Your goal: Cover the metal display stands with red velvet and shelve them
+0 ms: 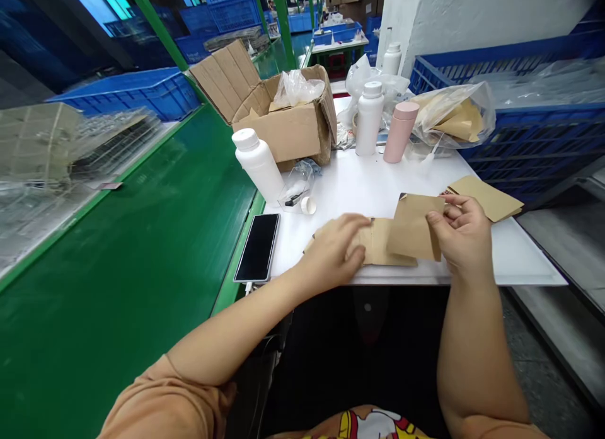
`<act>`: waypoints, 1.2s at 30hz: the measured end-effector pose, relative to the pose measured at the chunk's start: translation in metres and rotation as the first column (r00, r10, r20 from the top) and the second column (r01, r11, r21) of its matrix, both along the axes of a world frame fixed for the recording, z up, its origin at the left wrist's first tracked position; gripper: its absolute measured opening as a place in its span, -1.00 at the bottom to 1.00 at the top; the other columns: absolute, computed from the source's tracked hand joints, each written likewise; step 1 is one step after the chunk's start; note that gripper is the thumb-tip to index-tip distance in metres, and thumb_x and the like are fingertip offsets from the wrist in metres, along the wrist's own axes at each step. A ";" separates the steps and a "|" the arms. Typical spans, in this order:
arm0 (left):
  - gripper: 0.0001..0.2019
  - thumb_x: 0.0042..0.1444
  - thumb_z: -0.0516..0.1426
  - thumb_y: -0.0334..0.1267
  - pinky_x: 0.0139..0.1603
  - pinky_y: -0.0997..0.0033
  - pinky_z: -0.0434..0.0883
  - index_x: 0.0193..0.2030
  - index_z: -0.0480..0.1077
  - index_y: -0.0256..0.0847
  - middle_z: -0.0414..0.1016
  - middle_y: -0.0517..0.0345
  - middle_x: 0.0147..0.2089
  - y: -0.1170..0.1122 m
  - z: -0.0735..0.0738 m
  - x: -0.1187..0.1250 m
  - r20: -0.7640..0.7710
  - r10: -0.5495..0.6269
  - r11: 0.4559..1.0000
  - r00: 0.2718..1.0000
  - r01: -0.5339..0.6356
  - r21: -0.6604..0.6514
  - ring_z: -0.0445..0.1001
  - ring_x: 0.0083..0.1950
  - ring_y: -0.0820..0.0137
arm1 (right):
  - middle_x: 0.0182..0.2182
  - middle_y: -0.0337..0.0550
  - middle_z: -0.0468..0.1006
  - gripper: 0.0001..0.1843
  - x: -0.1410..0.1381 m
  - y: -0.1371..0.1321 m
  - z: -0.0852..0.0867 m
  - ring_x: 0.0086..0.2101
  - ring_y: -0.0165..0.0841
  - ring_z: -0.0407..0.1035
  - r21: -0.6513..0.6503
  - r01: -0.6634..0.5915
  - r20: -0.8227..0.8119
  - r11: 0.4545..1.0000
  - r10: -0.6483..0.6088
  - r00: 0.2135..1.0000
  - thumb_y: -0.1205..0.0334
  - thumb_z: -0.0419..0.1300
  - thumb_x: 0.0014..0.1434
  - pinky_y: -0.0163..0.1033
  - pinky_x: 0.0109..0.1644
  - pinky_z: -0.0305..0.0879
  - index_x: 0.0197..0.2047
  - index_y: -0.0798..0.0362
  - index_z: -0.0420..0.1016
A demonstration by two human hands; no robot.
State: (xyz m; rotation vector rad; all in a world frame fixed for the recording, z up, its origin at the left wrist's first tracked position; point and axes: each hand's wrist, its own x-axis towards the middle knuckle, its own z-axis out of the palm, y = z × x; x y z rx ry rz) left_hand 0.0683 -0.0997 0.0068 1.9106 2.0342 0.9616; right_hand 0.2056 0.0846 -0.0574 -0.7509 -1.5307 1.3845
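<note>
In my right hand is a square kraft paper card, pinched between thumb and fingers at its right edge and tilted above the table. Its upper left corner has a dark mark. Beneath it, an opened brown kraft folder with a fold line lies near the table's front edge. My left hand rests over the folder's left half, fingers apart and thumb out, covering much of that side. Just beyond my right hand is a small stack of similar brown cards.
A phone on a cable lies left, beside the green conveyor belt. A white bottle, a clear small box, an open carton, another white bottle and a pink tumbler stand behind. Blue crates flank the right.
</note>
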 end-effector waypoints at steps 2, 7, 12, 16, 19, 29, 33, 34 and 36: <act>-0.61 0.18 0.04 -0.33 0.30 0.12 0.20 0.16 0.24 -0.30 0.21 -0.19 0.29 0.001 -0.013 0.008 -0.204 -0.110 0.986 0.973 0.081 -0.143 0.18 0.32 0.16 | -0.36 -0.16 0.52 -0.58 0.002 0.013 -0.011 -0.36 -0.24 0.47 0.024 -0.034 0.201 0.999 0.029 0.979 0.19 0.22 0.01 -0.15 -0.29 0.38 -0.04 -0.04 0.26; -0.29 0.22 0.07 -0.08 0.41 0.11 -0.06 0.37 -0.09 -0.42 -0.12 -0.26 0.43 0.000 -0.041 0.023 -0.426 -0.239 0.934 0.873 0.087 -0.346 -0.14 0.45 0.11 | -0.38 -0.19 0.50 -0.55 -0.002 0.013 -0.020 -0.38 -0.24 0.42 0.213 -0.142 0.618 0.967 -0.021 0.786 0.17 0.15 0.04 -0.16 -0.25 0.29 0.04 -0.01 0.27; -0.33 0.24 0.02 -0.06 0.39 0.07 -0.03 0.37 -0.07 -0.36 -0.12 -0.28 0.43 0.000 -0.046 0.023 -0.490 -0.230 0.923 0.841 0.028 -0.384 -0.10 0.44 0.09 | -0.28 -0.09 0.47 -0.56 -0.004 0.007 -0.018 -0.27 -0.17 0.38 0.416 -0.211 0.696 0.884 -0.161 0.700 0.15 0.11 0.08 -0.13 -0.19 0.27 0.05 0.05 0.29; -0.35 0.23 0.03 -0.08 0.37 0.06 0.01 0.37 -0.06 -0.30 -0.11 -0.28 0.43 0.001 -0.049 0.022 -0.523 -0.224 0.929 0.822 0.018 -0.369 -0.10 0.44 0.07 | -0.12 0.02 0.44 -0.60 0.012 0.032 -0.020 -0.07 -0.09 0.32 0.608 -0.024 0.532 0.794 -0.384 0.754 0.11 0.15 0.07 -0.04 0.00 0.24 -0.03 0.07 0.37; -0.35 0.21 0.04 -0.11 0.35 0.06 0.05 0.37 -0.04 -0.31 -0.09 -0.31 0.42 0.002 -0.052 0.022 -0.557 -0.217 0.938 0.802 0.012 -0.347 -0.06 0.43 0.05 | -0.06 0.06 0.45 -0.66 0.036 0.066 -0.020 0.01 -0.03 0.28 0.657 0.137 0.511 0.741 -0.572 0.641 0.10 0.15 0.09 0.04 0.08 0.16 -0.09 0.07 0.42; -0.33 0.20 0.06 -0.05 0.29 0.02 0.11 0.35 0.01 -0.39 0.02 -0.42 0.37 0.002 -0.065 0.027 -0.686 -0.179 0.967 0.705 -0.004 -0.256 0.05 0.38 -0.05 | -0.19 -0.01 0.56 -0.66 0.074 0.125 -0.004 -0.22 -0.10 0.41 0.516 -0.188 0.828 0.836 -0.429 0.361 0.02 0.22 0.02 -0.11 -0.25 0.23 -0.18 0.03 0.53; -0.33 0.20 0.05 -0.03 0.28 0.01 0.12 0.34 0.03 -0.40 0.04 -0.43 0.36 0.001 -0.070 0.027 -0.720 -0.154 0.976 0.677 -0.007 -0.216 0.06 0.37 -0.06 | -0.26 -0.08 0.59 -0.71 0.074 0.131 0.011 -0.25 -0.16 0.43 0.399 -0.197 0.885 0.895 -0.320 0.338 0.08 0.24 -0.01 -0.17 -0.26 0.22 -0.22 0.01 0.58; -0.33 0.20 0.05 -0.03 0.28 0.02 0.12 0.34 0.03 -0.40 0.05 -0.42 0.35 0.001 -0.071 0.027 -0.725 -0.150 0.978 0.672 -0.009 -0.210 0.07 0.37 -0.05 | -0.29 -0.10 0.59 -0.74 0.074 0.132 0.014 -0.27 -0.18 0.43 0.385 -0.206 0.893 0.900 -0.306 0.331 0.09 0.23 -0.01 -0.18 -0.27 0.22 -0.25 0.00 0.59; -0.33 0.20 0.05 -0.02 0.28 0.03 0.13 0.34 0.05 -0.39 0.07 -0.42 0.35 0.001 -0.071 0.027 -0.734 -0.141 0.980 0.664 -0.012 -0.199 0.09 0.36 -0.05 | -0.32 -0.11 0.59 -0.74 0.072 0.131 0.020 -0.30 -0.21 0.42 0.383 -0.224 0.898 0.896 -0.303 0.320 0.09 0.26 -0.05 -0.20 -0.30 0.20 -0.28 0.00 0.59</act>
